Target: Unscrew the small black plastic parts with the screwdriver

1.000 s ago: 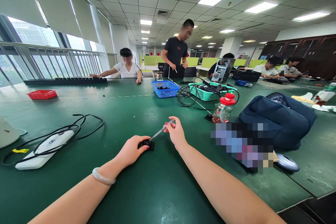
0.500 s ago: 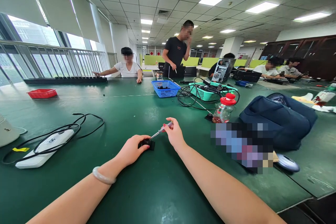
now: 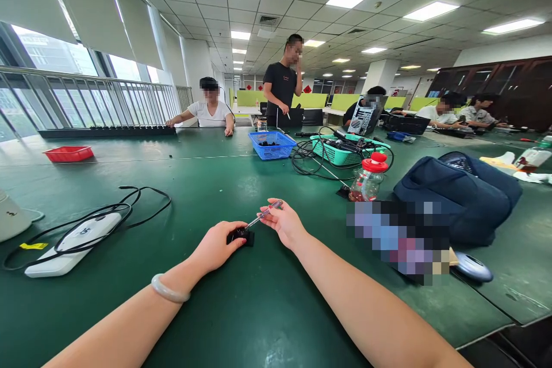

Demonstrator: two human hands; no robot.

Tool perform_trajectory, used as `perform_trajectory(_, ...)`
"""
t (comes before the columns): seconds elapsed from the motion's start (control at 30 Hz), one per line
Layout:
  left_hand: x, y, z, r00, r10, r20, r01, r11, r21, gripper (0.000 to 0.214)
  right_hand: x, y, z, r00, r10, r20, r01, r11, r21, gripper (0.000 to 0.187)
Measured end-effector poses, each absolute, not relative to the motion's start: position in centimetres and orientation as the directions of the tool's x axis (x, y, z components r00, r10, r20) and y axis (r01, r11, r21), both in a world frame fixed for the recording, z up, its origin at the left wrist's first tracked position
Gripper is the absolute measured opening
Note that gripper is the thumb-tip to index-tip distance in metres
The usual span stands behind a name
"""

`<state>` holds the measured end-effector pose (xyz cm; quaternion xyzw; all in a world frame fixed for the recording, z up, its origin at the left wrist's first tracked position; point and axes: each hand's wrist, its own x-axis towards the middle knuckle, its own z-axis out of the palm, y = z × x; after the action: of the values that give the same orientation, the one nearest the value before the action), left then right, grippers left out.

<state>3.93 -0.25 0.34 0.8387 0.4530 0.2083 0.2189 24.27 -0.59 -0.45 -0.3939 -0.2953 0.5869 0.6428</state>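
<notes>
My left hand (image 3: 218, 247) rests on the green table (image 3: 241, 305) with its fingers closed on a small black part (image 3: 242, 236). My right hand (image 3: 284, 222) pinches the clear handle of a thin screwdriver (image 3: 262, 215). The metal shaft slants down to the left and its tip meets the black part. A pale bangle (image 3: 169, 292) sits on my left wrist.
A white power strip with black cable (image 3: 73, 241) lies at the left. A clear jar with a red lid (image 3: 367, 179), a navy bag (image 3: 457, 195), a blue basket (image 3: 271, 145) and a teal basket (image 3: 345, 152) stand beyond. Several people work at the far side.
My right hand has dropped lower, laying the screwdriver flatter. The standing person in black has stepped left with a hand raised to the face.
</notes>
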Motion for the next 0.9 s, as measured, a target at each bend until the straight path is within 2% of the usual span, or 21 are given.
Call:
perform_trajectory(0.2, 4.0, -0.4, 0.6, 0.496, 0.856, 0.148, 0.677, -0.488, 0.552, 0.04, 24.1, -0.7, -0.4, 0.155, 0.98, -0.129, -0.505, -0.034, -0.862, 0.014)
perform_trajectory(0.43, 4.2, -0.6, 0.7, 0.519, 0.845, 0.129, 0.674, -0.498, 0.547, 0.036, 23.9, -0.9, -0.1, 0.215, 0.967, -0.136, -0.475, -0.018, -0.88, 0.019)
perform_trajectory(0.57, 4.3, -0.7, 0.8, 0.52, 0.847, 0.111, 0.68, -0.489, 0.546, 0.036, 23.7, -1.3, 0.5, 0.275, 0.961, 0.016, -0.348, 0.115, -0.93, 0.025)
perform_trajectory(0.73, 4.2, -0.7, 0.8, 0.515, 0.851, 0.105, 0.681, -0.48, 0.553, 0.035, 23.2, -1.9, 1.0, 0.233, 0.932, 0.276, -0.271, 0.335, -0.902, 0.028)
perform_trajectory(0.9, 4.3, -0.7, 0.8, 0.519, 0.847, 0.117, 0.676, -0.49, 0.55, 0.037, 22.9, -2.2, 1.0, 0.225, 0.907, 0.356, -0.255, 0.407, -0.877, 0.026)
